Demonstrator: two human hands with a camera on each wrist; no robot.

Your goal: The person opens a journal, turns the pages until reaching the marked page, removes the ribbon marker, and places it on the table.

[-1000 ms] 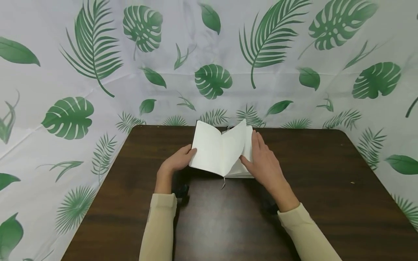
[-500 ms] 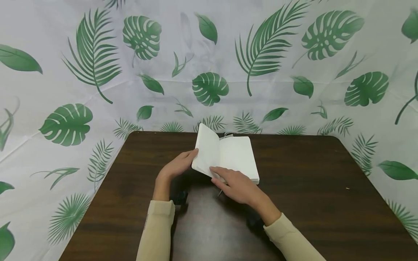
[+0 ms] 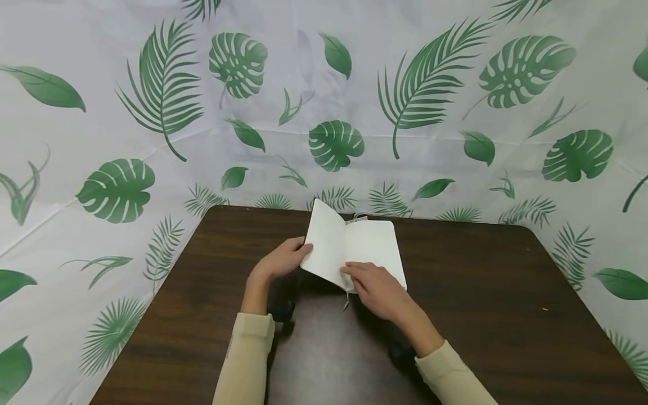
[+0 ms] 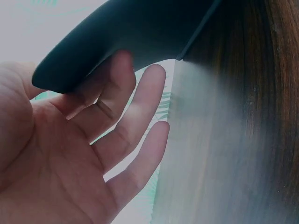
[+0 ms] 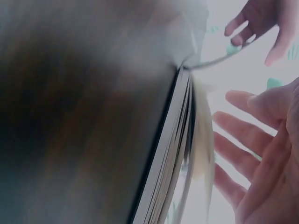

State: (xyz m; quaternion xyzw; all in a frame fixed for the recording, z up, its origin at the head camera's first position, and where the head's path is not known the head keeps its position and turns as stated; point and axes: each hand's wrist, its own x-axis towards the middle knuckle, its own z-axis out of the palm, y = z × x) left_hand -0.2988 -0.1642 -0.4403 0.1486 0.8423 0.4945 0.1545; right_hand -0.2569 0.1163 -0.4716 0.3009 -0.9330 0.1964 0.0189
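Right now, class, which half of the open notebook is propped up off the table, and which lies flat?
The left half is tilted up, held by the left hand. The right half lies flat on the table, under the right hand.

The notebook (image 3: 372, 247) has matt, smooth, off-white paper pages with no print, and its cover (image 4: 140, 28) looks dark, smooth and matt in the left wrist view. The worktop (image 3: 506, 292) is dark brown wood grain with a slight sheen. The backdrop (image 3: 101, 112) is thin white sheet, faintly creased, printed with green leaves. The sleeves (image 3: 245, 360) are soft, matt beige cloth.
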